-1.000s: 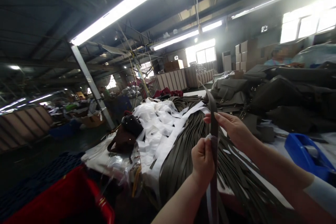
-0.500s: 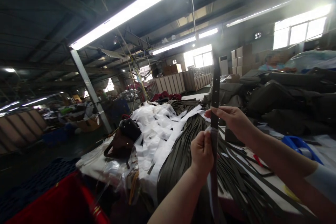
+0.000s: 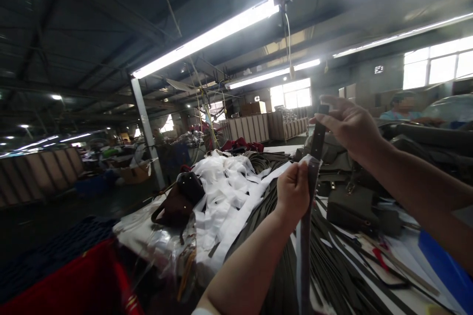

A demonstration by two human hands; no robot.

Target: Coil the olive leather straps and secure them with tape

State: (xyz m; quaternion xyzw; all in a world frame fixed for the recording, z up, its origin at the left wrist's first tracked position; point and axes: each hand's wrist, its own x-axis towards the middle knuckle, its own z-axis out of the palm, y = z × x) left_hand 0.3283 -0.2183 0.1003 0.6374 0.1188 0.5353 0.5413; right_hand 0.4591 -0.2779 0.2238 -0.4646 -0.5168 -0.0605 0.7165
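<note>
A dark strap (image 3: 318, 141) with a row of small holes stands nearly upright before me, leaning a little right. My left hand (image 3: 293, 189) is closed round its middle, where a thin whitish wrapping (image 3: 313, 173) covers the strap and runs down below. My right hand (image 3: 349, 125) pinches the strap's top end between thumb and fingers, the other fingers partly bent. Beneath my hands lies a thick pile of dark olive straps (image 3: 332, 256), spread over the table. Left of them is a heap of white strips (image 3: 225, 182).
A brown and black bag (image 3: 179, 202) sits at the table's left. Dark olive bags (image 3: 349, 206) lie on the right, near a blue object (image 3: 443, 266). A red container (image 3: 74, 285) stands low at left. Another person (image 3: 402, 108) is behind the bags.
My right hand has moved up to the strap's top end. My left hand is slightly higher, still closed on the wrapped part. The view has turned somewhat to the left.
</note>
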